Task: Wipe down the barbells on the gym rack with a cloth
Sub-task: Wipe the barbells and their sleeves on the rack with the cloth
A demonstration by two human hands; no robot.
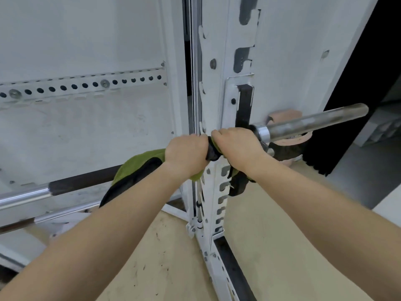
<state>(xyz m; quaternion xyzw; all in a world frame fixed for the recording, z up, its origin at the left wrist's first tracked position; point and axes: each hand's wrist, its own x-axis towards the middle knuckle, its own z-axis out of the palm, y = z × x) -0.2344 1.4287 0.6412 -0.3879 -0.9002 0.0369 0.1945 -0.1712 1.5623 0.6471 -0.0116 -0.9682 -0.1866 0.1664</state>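
Note:
A barbell (82, 181) runs from lower left to upper right across a white gym rack upright (217, 88), its steel sleeve (312, 122) sticking out to the right. A green and black cloth (134, 168) is wrapped round the bar near the upright. My left hand (186, 153) is closed on the cloth and bar. Right beside it, my right hand (236, 146) grips the same cloth on the bar just inside the sleeve collar. A tail of cloth hangs below each wrist.
A second bar (19, 227) lies lower at the left. A white perforated rail (82, 85) crosses the back panel. The upright has slotted hooks down its face. Tan flooring (165, 257) lies below; a dark opening is at the right.

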